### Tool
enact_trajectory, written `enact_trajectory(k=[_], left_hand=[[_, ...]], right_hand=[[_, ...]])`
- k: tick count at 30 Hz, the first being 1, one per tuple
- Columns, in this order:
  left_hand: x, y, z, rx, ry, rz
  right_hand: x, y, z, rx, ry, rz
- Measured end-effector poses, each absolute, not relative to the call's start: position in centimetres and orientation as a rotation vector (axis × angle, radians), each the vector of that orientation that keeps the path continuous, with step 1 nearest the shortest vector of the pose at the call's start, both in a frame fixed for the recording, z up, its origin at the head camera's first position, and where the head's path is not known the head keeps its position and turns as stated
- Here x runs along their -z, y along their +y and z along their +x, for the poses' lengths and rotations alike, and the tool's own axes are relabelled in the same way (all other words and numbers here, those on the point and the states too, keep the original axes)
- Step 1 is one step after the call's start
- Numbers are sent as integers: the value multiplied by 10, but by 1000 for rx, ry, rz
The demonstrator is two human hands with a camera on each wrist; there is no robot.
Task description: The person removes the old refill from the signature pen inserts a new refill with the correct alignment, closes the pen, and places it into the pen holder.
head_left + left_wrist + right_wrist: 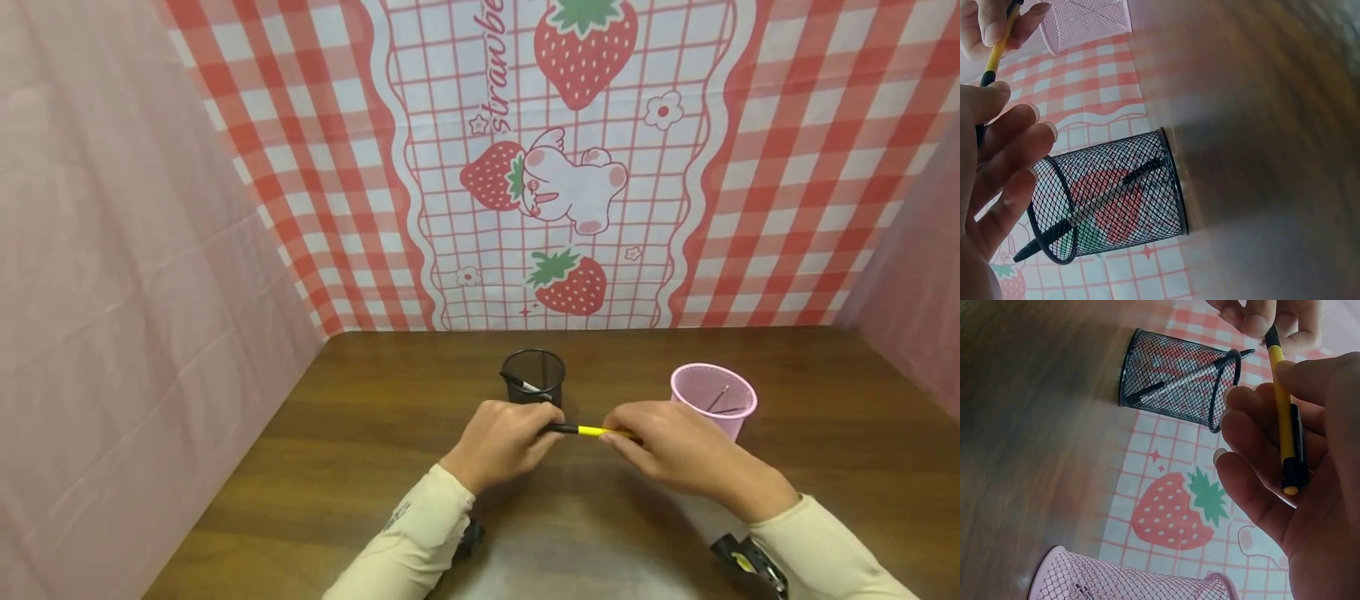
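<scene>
Both hands hold a yellow-and-black pen (591,431) level above the table in the head view. My left hand (506,442) pinches its black end between thumb and fingers. On the yellow barrel, thumb and fingers of my right hand (678,446) keep a pinch; the clip and the yellow button (1291,490) face the right palm. Just behind the left hand stands a black mesh pen cup (1116,206) with a black-and-white marker (525,385) leaning in it. Behind the right hand is a pink mesh pen cup (733,427) with thin dark sticks inside.
The brown wooden table (420,375) runs back to a red-checked strawberry cloth (495,283). Pale pink cloth (150,292) hangs on the left, and another pink cloth (915,275) on the right. Dark wrist gear (750,562) sits under the right sleeve.
</scene>
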State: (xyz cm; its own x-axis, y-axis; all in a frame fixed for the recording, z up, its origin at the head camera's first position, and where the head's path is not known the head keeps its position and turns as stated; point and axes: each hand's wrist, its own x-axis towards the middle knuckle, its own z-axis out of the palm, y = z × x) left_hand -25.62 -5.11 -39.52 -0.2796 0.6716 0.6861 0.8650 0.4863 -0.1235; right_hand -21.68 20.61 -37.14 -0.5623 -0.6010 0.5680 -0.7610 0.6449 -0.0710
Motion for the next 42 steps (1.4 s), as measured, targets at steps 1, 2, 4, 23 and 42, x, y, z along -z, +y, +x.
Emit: enact_trajectory(k=[1, 2, 4, 23, 42], left_hand=[[395, -51, -256, 357, -2042, -1266], [396, -52, -256, 355, -2045, -1268], [396, -52, -255, 340, -2046, -1275], [396, -53, -258, 359, -2075, -1353], [397, -55, -261, 388, -2090, -1364]], right_hand=[[372, 206, -217, -423, -2362, 1064], [372, 206, -217, -426, -2363, 1065], [373, 207, -217, -426, -2366, 1070], [371, 209, -218, -416, -2334, 1081], [373, 210, -220, -410, -2330, 1048]])
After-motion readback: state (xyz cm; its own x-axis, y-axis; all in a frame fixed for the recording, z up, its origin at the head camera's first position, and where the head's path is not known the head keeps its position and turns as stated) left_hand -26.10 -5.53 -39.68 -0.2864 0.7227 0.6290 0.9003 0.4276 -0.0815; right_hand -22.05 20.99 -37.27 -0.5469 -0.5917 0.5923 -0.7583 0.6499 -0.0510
